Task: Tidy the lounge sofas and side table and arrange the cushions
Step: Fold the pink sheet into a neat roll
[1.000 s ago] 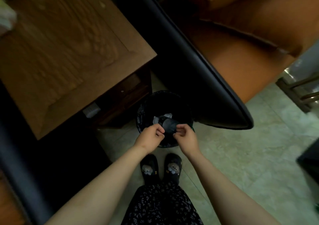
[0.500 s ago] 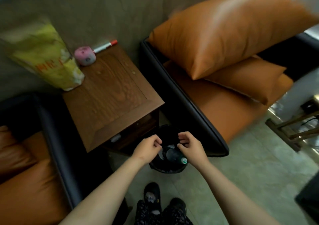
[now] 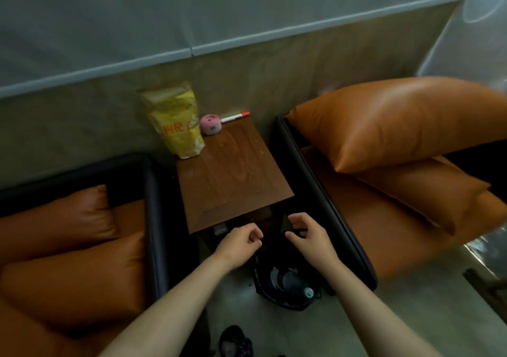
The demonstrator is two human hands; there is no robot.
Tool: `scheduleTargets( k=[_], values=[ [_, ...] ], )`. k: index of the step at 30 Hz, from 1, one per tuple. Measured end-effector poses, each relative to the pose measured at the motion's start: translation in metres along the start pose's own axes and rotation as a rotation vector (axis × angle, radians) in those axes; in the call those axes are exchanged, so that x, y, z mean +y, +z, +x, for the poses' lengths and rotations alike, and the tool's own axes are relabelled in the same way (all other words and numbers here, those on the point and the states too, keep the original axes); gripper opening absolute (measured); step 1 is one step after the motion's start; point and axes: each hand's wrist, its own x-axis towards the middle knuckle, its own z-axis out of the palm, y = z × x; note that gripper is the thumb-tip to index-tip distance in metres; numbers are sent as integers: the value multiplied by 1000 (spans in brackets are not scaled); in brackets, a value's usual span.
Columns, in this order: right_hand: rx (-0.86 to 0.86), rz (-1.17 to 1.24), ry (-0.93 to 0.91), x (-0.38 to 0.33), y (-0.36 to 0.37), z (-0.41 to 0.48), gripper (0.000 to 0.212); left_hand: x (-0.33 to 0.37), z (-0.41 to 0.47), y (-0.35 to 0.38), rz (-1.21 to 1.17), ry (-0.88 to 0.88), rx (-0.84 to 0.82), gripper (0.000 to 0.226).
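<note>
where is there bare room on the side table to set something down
The side table is bare across its middle and near half, between the left sofa arm and right sofa arm. Its far edge by the wall is crowded: yellow bag, pink round case, red-capped marker.

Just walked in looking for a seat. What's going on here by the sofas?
A person stands between two sofas, left hand and right hand empty, hovering above a black bin on the floor with a bottle lying in it. The side table holds a yellow bag, a pink round object and a marker. Orange cushions lie stacked on the right sofa.
</note>
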Motion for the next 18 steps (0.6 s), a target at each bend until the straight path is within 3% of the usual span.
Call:
scheduleTargets(
  k=[7, 18],
  values=[
    [-81, -2, -114, -65, 25, 1, 33, -18, -45, -57, 1, -24, 177, 8],
    [-69, -81, -227, -158, 78, -4, 37, -56, -95, -134, 30, 20, 277, 10]
  ],
)
